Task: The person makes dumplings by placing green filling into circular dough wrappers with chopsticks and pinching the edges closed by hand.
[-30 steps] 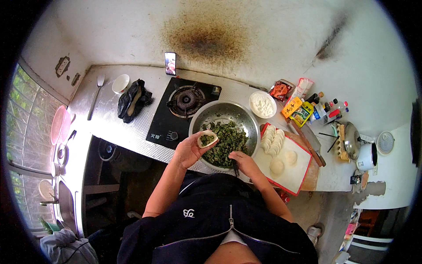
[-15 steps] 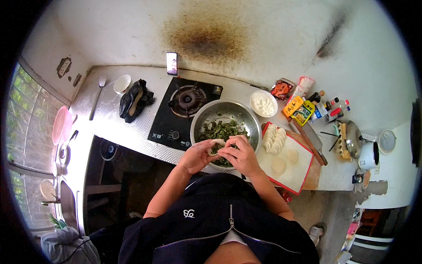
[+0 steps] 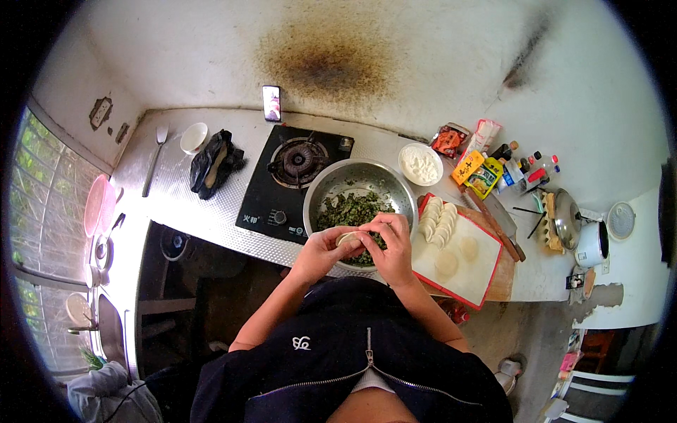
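Over the near part of a steel bowl [image 3: 405, 185] my two hands hold one dumpling [image 3: 347, 240], a pale wrapper folded over. My left hand [image 3: 319, 255] cups it from the left with fingers closed round it. The fingertips of my right hand [image 3: 391, 248] pinch its edge from the right. Chopped green filling [image 3: 356, 210] lies in the bowl beneath. To the right, two rows of folded dumplings [image 3: 438, 223] sit on a white mat with a red border [image 3: 471, 280], beside two flat round wrappers [image 3: 446, 264]. Whatever is inside the held dumpling is hidden.
Left of the bowl is a black cooktop [image 3: 262, 201]. A white bowl of flour-like stuff [image 3: 421, 164] stands behind the mat. A cleaver [image 3: 497, 218] lies on the right, near seasoning packets [image 3: 485, 176] and bottles. A phone [image 3: 271, 103] leans on the wall.
The wrapper, earlier standing curved and partly gaping, now looks folded together. My right fingers have come closer over its edge, and the whole view has shifted slightly.
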`<state>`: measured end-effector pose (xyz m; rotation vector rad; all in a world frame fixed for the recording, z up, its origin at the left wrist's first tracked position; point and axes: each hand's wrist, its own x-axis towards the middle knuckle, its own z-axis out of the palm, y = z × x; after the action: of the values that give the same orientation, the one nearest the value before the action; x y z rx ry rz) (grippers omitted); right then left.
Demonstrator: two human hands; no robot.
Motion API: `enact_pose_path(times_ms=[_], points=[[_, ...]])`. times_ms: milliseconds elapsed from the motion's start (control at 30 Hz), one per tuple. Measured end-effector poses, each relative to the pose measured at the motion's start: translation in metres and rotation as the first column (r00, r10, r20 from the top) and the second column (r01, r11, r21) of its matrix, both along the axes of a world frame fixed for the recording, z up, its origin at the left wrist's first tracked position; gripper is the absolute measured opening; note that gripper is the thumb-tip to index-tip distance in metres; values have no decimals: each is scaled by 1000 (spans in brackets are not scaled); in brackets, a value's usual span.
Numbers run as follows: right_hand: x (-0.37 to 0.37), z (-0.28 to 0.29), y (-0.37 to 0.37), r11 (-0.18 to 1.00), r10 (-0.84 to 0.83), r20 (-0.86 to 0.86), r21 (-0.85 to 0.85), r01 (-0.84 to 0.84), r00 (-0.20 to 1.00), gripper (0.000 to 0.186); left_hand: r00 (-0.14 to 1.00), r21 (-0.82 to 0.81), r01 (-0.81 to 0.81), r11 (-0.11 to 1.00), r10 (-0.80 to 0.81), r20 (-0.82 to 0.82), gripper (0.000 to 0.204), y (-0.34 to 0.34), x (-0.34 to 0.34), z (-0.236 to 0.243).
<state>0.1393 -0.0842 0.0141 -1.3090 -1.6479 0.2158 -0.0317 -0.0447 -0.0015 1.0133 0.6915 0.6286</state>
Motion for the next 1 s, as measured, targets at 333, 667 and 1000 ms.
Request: enact_pose_path(times_ms=[333, 667, 1000], points=[[3, 5, 1, 997, 76, 51, 29, -78, 996, 9, 997, 152, -61, 986, 53, 54, 32, -4, 3, 5], [10, 19, -8, 983, 86, -226, -139, -120, 970, 41, 949, -126, -165, 978, 192, 250, 28, 0, -5, 9], [11, -3, -8, 934, 78, -637, -222, -280, 766, 19, 934, -204, -118, 972, 178, 309, 28, 4, -3, 8]])
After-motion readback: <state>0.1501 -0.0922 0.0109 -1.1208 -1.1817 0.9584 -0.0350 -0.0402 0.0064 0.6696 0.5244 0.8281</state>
